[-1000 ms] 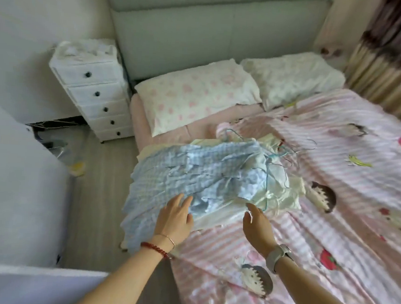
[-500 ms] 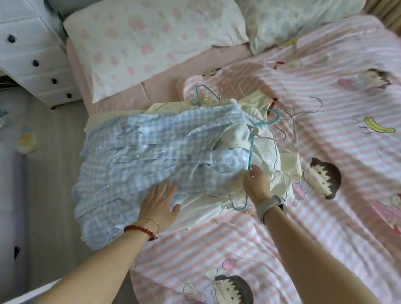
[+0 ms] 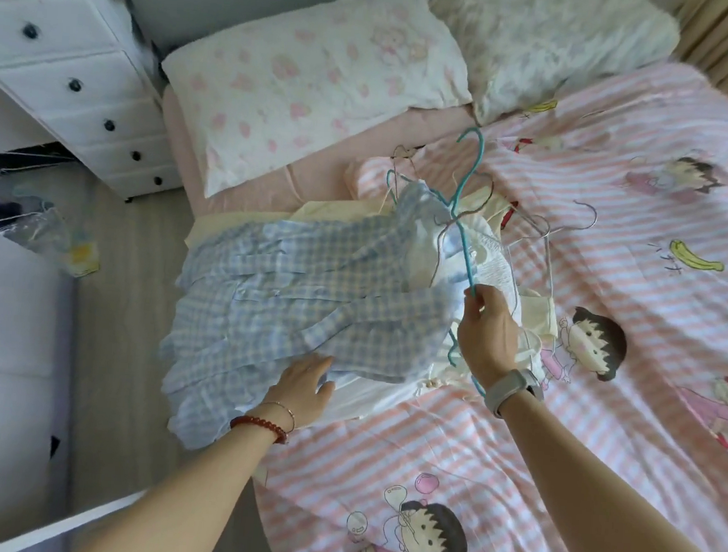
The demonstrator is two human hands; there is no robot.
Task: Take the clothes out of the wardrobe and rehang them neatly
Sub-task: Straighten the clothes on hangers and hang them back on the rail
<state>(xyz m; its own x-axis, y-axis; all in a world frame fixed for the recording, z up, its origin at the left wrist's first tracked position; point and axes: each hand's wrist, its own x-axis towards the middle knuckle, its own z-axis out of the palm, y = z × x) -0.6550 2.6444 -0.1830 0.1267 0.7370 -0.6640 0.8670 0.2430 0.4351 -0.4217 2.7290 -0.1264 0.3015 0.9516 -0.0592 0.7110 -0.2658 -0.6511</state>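
Your right hand (image 3: 485,331) pinching teal hanger (image 3: 464,235) at lower arm, lifting it off pile. Left hand (image 3: 303,385) lying flat, fingers straight, pressing checked dress (image 3: 284,287). Clothes heaped on bed (image 3: 511,480), near left edge, below pillow (image 3: 306,95).

Risk: wire hangers (image 3: 537,240) lying crossed under teal one; likely snagging, dragging garments along. Dress hem overhanging bed edge, could be sliding to floor.

Hanger long axis running near-to-far, hook pointing toward pillow. Dress lying crosswise, hem left.
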